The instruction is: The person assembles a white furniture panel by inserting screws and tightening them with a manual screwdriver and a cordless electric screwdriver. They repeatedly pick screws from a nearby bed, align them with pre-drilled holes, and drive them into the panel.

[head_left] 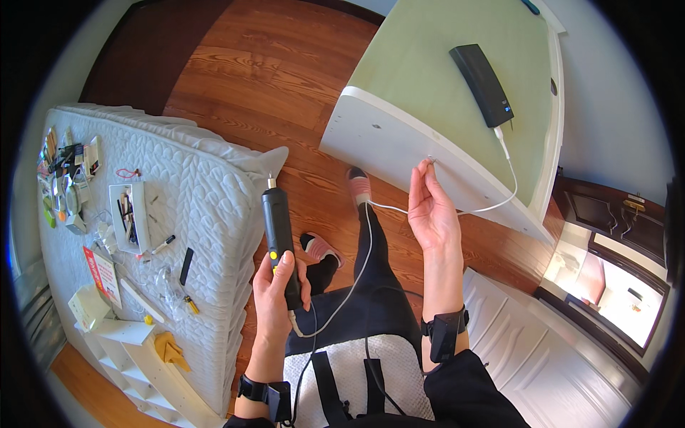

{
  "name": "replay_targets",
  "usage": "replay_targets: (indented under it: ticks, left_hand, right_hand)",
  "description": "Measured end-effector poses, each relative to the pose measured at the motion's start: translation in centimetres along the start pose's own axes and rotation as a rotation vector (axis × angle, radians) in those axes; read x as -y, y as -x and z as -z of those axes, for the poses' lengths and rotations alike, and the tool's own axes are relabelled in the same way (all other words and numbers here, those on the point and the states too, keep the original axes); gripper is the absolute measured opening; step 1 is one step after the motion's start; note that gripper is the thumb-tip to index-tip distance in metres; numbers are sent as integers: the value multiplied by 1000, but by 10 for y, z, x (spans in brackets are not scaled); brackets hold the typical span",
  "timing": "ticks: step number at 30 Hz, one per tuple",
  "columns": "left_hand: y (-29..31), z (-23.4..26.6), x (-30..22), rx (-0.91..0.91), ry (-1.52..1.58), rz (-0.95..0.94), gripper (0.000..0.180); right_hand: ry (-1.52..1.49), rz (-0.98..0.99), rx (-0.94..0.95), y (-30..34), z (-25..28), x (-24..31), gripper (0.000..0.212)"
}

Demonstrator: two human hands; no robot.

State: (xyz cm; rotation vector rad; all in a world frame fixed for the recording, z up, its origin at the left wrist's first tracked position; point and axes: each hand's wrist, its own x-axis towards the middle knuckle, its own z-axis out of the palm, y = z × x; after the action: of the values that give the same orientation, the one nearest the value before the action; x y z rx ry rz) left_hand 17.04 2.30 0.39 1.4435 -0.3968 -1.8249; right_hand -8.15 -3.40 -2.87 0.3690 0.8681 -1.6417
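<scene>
My left hand [275, 291] is wrapped round a black cordless electric screwdriver [277, 227] with yellow buttons, its bit pointing up and away from me. A white cable [367, 250] runs from its lower end, past my right hand, to a black power bank [482, 84] lying on the green top [421, 53]. My right hand [435, 210] is turned palm up, its fingertips pinched together against the white side panel [389, 128]. Whatever lies between those fingertips is too small to make out. Small fittings show on the panel's face.
Left stands a bed with a white quilted mattress [207, 185], bearing a white box of tools [143, 221], a red-and-white booklet [103, 274], loose small parts and a white slatted piece [178, 378]. A white ribbed panel [528, 342] lies lower right. My feet stand on wooden flooring [250, 64].
</scene>
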Motion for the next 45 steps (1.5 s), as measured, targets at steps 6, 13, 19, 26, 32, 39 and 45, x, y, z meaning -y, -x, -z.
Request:
replay_targets:
  ticks: [6, 13, 19, 26, 32, 39, 45]
  left_hand:
    - [-2, 1, 0, 9, 71, 14, 26]
    - [-1, -6, 1, -24, 19, -2, 35]
    - [-1, -7, 0, -25, 16, -12, 30]
    - [2, -17, 0, 56, -177, -33, 30]
    - [0, -31, 4, 177, -275, 4, 37]
    - [-10, -50, 6, 281, -443, 42, 41]
    - [-13, -61, 1, 313, -420, 89, 41]
  right_hand:
    - [104, 29, -19, -3, 0, -4, 20]
    - [153, 35, -61, -3, -5, -3, 19]
    - [119, 37, -80, 0, -11, 3, 18]
    - [229, 91, -169, 1, -19, 2, 19]
    - [348, 151, -187, 3, -25, 2, 19]
    - [408, 112, -138, -1, -21, 7, 20]
    - [324, -50, -124, -3, -17, 19, 17]
